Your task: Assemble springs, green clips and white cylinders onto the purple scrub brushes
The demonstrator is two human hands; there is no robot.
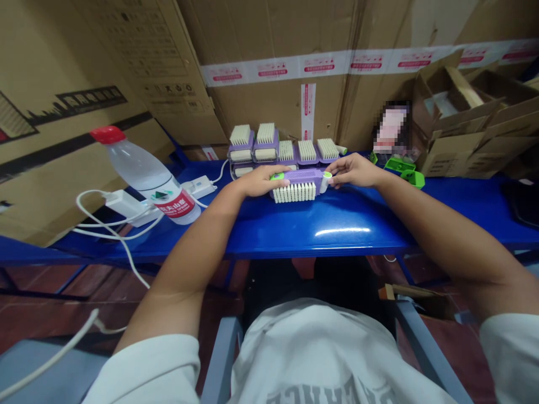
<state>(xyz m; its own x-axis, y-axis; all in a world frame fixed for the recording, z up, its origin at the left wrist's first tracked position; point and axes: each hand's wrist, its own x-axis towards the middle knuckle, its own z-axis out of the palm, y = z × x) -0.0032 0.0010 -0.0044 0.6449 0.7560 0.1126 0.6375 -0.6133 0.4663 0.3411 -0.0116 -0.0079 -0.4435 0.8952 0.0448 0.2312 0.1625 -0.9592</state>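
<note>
A purple brush head (305, 176) with cream bristles and green end parts is held just above the blue table, bristles facing me. My left hand (266, 180) grips its left end, thumb over the green part. At the other end, the fingers of my right hand (351, 170) pinch a small white cylindrical piece with a green cap (325, 182), which sits against the brush head. Whether that piece is fixed to it I cannot tell. Behind my hands, several similar purple brush heads (266, 143) stand stacked in a row, partly hidden by my left hand.
A water bottle (147, 177) with a red cap leans at the left, beside white power adapters and cables (126, 206). At the right lie green plastic parts (400, 166) and open cardboard dividers (458, 129). Large cardboard boxes (269, 33) line the back of the blue table (286, 233).
</note>
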